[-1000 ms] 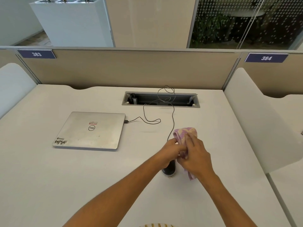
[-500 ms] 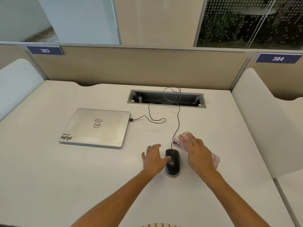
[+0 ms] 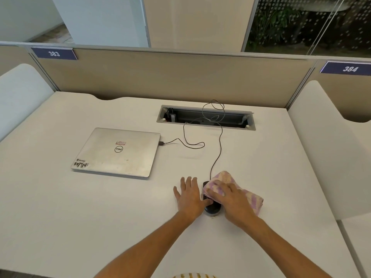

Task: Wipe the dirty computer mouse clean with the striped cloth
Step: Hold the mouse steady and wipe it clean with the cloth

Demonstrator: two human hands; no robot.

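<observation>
Lengthwise, the black corded computer mouse (image 3: 211,207) lies on the white laminate desk (image 3: 100,217) with its long axis running from the person toward the far partition. Its cord end points away and its rounded rear faces the person. The thin black cord (image 3: 218,149) leaves the front of the mouse and runs up to the recessed grey cable tray (image 3: 206,117) in the desk.

The right hand (image 3: 230,199) presses down flat, fingers spread and slightly curled, on the pink and cream striped cloth (image 3: 236,187). The cloth is draped over the front and right side of the mouse, so only the mouse's rear and left edge show. The left hand (image 3: 189,195) rests open on the desk just left of the mouse, fingers splayed, its thumb touching the mouse's left side; it holds nothing.

Half a second ago the cloth lay on the desk just right of the mouse, whose whole top was visible; now the cloth and right hand have shifted left onto it. The left hand has kept its place. A closed silver Dell laptop (image 3: 118,153) lies well apart to the left.
</observation>
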